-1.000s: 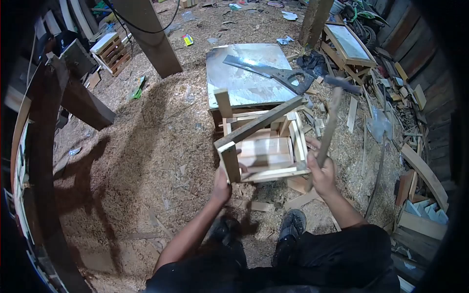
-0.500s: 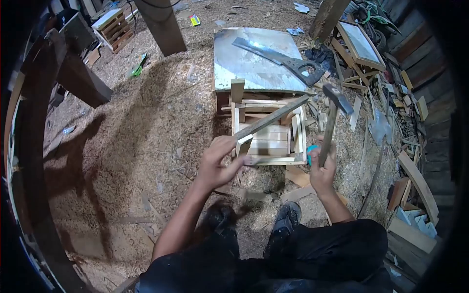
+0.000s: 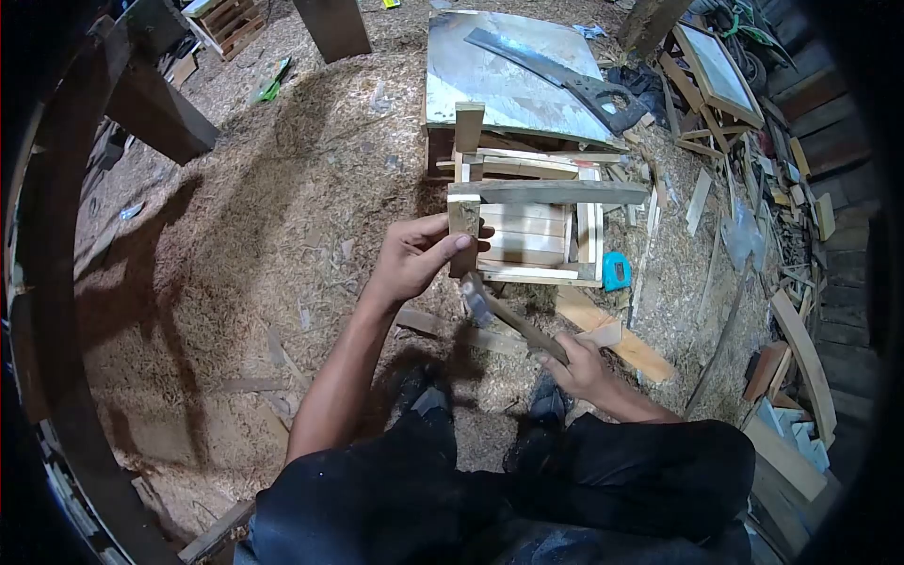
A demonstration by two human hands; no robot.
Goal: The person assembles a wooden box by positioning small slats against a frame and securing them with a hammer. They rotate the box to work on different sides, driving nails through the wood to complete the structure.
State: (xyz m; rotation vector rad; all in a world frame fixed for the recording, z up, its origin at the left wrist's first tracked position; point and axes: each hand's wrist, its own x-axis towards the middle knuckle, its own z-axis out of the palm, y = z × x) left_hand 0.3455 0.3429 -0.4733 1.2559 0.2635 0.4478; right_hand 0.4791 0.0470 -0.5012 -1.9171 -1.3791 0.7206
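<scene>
- The right hand [image 3: 582, 365] has lowered the wooden-handled hammer [image 3: 508, 316], fingers wrapped around it.
- The left hand [image 3: 414, 256] pinches the pale slatted wooden crate [image 3: 527, 221] at its corner post.

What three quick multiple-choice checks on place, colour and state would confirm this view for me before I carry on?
1. Where does the handsaw lie?
A. On the metal sheet beyond the wooden frame
B. On the sawdust by the shoes
C. Inside the frame

2. What colour is the small object on the ground right of the wooden frame?
A. Red
B. Turquoise blue
C. Yellow

3. How is the hammer held?
A. Raised above the frame
B. Lying loose on the ground
C. Low, in the right hand, head pointing towards the left hand

Answers: 1 A, the saw rests flat on the grey sheet. 2 B, it shows turquoise against the sawdust. 3 C, the right hand grips the handle below the frame while the left hand's fingers pinch the frame's near corner post.
</scene>
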